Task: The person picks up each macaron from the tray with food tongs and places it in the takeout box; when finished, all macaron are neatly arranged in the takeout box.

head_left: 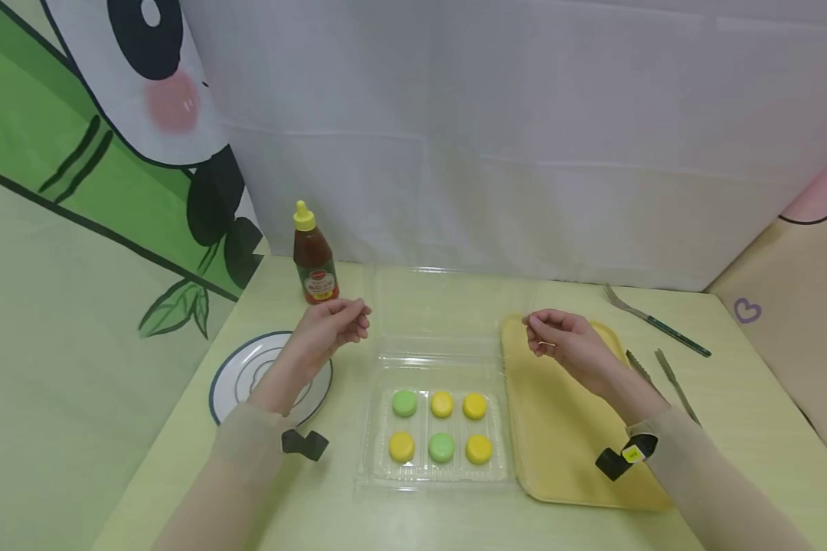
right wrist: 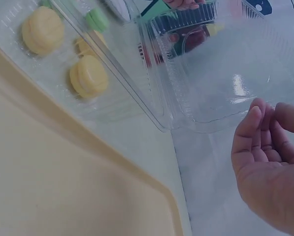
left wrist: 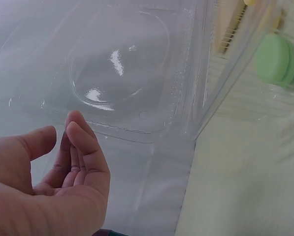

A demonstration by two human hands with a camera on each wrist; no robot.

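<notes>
A clear plastic clamshell box (head_left: 437, 484) lies on the table with its lid (head_left: 448, 306) raised at the back. Inside sit several yellow macarons (head_left: 474, 406) and two green macarons (head_left: 442, 448), in rows. My left hand (head_left: 331, 325) is at the lid's left side, fingers loosely bent; in the left wrist view its thumb stands apart from the fingers (left wrist: 85, 142). At the lid's right side is my right hand (head_left: 568, 340), fingers bent, with a small gap to the thumb in the right wrist view. Neither hand visibly grips the lid; whether the fingertips touch it is unclear.
A yellow tray (head_left: 551, 459) lies right of the box, under my right forearm. Metal tongs (head_left: 677, 386) and a fork (head_left: 658, 321) lie further right. A white plate (head_left: 237, 379) is at left, behind it a sauce bottle (head_left: 315, 264). A white cloth (head_left: 524, 153) hangs behind.
</notes>
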